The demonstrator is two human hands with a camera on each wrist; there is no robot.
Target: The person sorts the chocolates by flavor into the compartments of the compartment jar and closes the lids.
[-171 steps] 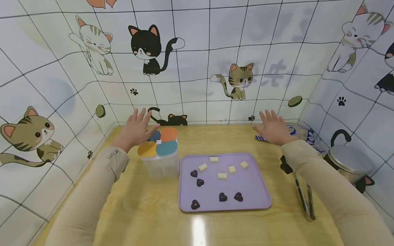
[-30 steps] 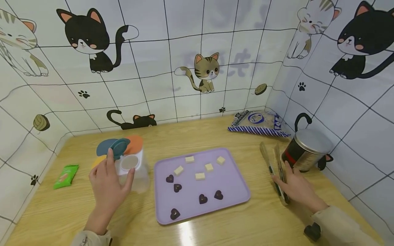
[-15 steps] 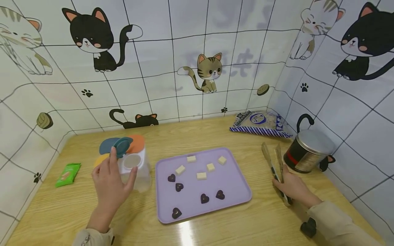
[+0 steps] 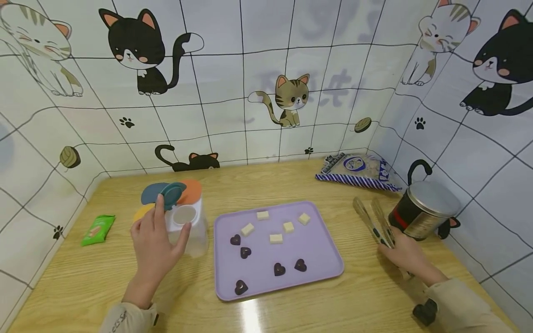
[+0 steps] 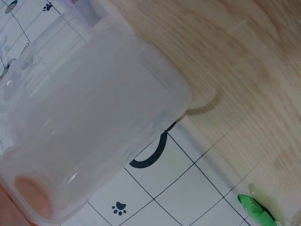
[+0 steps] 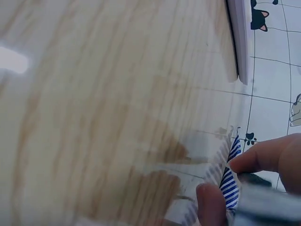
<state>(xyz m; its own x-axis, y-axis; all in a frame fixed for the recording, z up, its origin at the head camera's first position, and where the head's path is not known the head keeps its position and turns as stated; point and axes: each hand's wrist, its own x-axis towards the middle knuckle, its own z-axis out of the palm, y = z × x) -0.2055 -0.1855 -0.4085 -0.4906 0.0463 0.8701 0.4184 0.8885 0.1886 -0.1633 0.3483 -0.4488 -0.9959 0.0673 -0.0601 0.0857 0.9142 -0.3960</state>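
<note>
In the head view my left hand is at a clear box with several coloured flip lids. Its index finger touches the raised teal lid, which leaves a round opening. The thumb lies along the box's front. The left wrist view shows the box's cloudy wall close up. My right hand pinches metal tongs between thumb and fingers; the tongs' ends spread apart and point away from me. In the right wrist view only a blurred part of the tongs shows.
A lilac tray holds several white blocks and dark heart-shaped pieces. Beyond the tongs lie a blue-and-white striped bag and a dark lidded tin. A green packet lies left; a black object sits by the right sleeve.
Compared with the earliest frame, the teal lid has been flipped up and both hands have come down. Over the last second my right hand has taken hold of the tongs. The left hand stays put.
</note>
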